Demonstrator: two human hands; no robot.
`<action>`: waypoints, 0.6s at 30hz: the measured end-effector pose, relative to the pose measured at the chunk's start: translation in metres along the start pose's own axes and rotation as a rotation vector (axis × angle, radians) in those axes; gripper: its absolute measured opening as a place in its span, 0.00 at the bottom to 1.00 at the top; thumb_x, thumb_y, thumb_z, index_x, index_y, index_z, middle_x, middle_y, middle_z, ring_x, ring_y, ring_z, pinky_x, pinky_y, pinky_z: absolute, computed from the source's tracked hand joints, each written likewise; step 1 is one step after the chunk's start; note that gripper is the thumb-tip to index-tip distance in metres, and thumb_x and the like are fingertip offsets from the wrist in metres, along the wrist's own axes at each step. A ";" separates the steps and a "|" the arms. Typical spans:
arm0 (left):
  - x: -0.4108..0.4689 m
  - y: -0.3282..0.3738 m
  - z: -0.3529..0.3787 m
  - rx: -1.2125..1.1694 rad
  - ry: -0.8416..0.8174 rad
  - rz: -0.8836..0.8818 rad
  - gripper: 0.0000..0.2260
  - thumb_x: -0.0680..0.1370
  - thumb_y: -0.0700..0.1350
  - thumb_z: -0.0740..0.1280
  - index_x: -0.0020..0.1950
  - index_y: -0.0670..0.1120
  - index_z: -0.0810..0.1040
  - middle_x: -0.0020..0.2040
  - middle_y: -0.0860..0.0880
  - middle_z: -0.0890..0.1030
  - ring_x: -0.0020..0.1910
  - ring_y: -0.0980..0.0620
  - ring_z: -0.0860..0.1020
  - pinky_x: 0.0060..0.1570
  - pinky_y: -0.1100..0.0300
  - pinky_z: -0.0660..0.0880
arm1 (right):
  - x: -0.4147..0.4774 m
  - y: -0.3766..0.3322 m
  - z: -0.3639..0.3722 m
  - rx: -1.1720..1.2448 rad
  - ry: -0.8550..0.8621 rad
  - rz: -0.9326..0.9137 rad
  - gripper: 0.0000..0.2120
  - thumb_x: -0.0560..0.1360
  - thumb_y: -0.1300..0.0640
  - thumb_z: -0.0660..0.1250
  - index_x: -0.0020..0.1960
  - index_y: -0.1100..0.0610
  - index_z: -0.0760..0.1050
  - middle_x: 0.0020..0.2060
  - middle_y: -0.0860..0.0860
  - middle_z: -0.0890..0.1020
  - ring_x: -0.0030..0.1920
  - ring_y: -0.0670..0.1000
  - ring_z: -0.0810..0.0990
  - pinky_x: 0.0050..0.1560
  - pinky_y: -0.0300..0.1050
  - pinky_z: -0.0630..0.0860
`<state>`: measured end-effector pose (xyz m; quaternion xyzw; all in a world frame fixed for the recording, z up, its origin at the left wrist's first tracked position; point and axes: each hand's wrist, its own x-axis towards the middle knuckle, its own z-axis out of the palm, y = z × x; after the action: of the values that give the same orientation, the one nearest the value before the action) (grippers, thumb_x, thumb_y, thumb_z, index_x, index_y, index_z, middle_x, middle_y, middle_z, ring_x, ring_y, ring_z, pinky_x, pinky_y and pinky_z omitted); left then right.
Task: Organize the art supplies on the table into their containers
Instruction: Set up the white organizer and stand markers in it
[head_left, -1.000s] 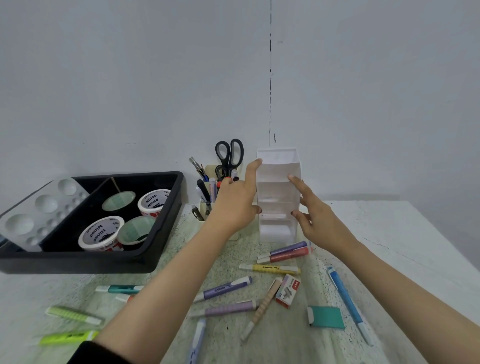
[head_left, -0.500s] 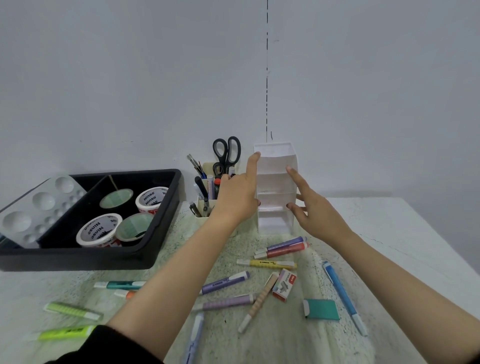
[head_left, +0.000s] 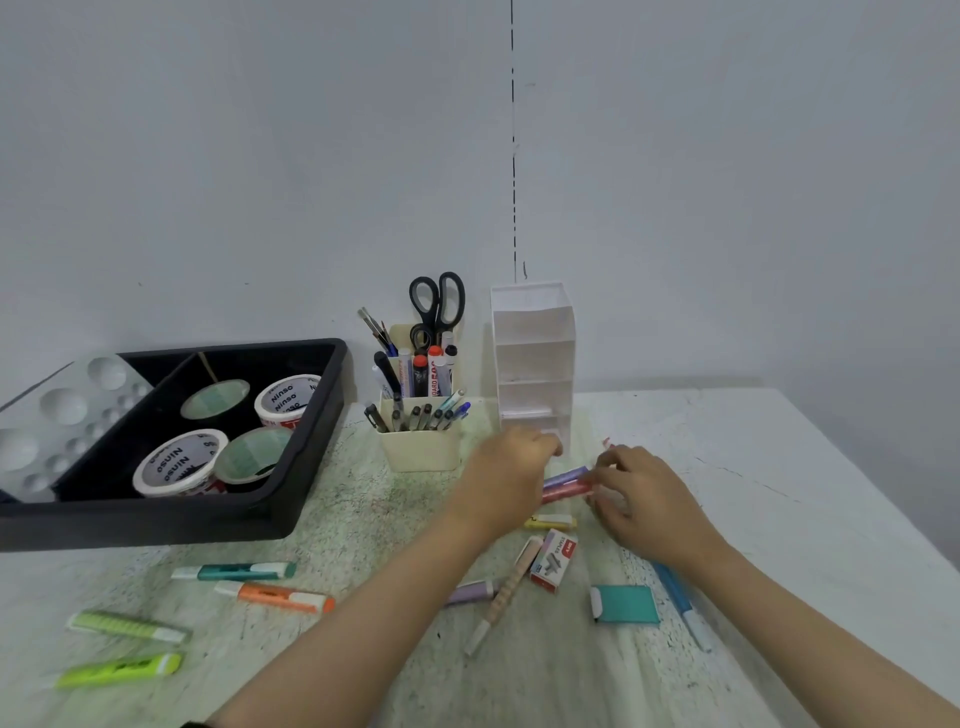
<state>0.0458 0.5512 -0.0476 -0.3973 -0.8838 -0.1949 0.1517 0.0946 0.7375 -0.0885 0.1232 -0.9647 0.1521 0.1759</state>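
both hands are low at the foot of the white shelf organizer (head_left: 535, 364), which stands upright at the back of the table (head_left: 779, 467) just beside the cream pen holder (head_left: 421, 441). the left hand (head_left: 511, 467) curls over the left ends of the purple marker (head_left: 569, 475) and the red marker (head_left: 566, 491), which lie side by side on the table in front of the organizer. the right hand (head_left: 639, 493) has its bent fingers at their right ends (motion blur hides whether either hand really grips them, so i cannot tell).

nearer the person lie a yellow marker (head_left: 550, 521), a small staples box (head_left: 553, 566), a beige pen (head_left: 501, 597), a teal eraser (head_left: 626, 603) and a blue pen (head_left: 680, 603). off to the left are a teal marker (head_left: 234, 571), an orange marker (head_left: 275, 596) and two green highlighters (head_left: 127, 626). the black tray (head_left: 182, 525) holds paint tubs (head_left: 179, 465), with a white palette (head_left: 62, 415) leaning on its left edge. scissors (head_left: 436, 301) stick up from the pen holder.
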 end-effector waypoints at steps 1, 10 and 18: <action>-0.002 -0.001 0.004 -0.022 -0.077 -0.086 0.14 0.76 0.33 0.61 0.59 0.40 0.77 0.53 0.43 0.81 0.52 0.47 0.77 0.52 0.52 0.76 | -0.002 -0.001 -0.001 0.001 0.001 0.011 0.06 0.72 0.57 0.69 0.49 0.53 0.81 0.45 0.49 0.79 0.43 0.48 0.73 0.42 0.39 0.64; -0.006 -0.015 0.014 -0.211 -0.194 -0.374 0.12 0.76 0.43 0.68 0.59 0.48 0.78 0.50 0.52 0.81 0.45 0.56 0.76 0.49 0.62 0.74 | -0.014 0.000 -0.022 0.166 -0.057 0.216 0.11 0.74 0.56 0.69 0.54 0.45 0.75 0.43 0.39 0.76 0.47 0.43 0.71 0.44 0.28 0.61; -0.007 -0.013 0.013 -0.212 -0.232 -0.367 0.16 0.76 0.36 0.63 0.63 0.46 0.75 0.55 0.48 0.78 0.49 0.53 0.75 0.50 0.63 0.72 | -0.008 0.002 -0.067 0.698 0.132 0.441 0.16 0.70 0.69 0.71 0.47 0.49 0.79 0.43 0.50 0.82 0.44 0.53 0.81 0.44 0.36 0.79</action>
<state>0.0388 0.5446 -0.0653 -0.2635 -0.9273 -0.2640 -0.0312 0.1219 0.7631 -0.0322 -0.0439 -0.8453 0.5115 0.1482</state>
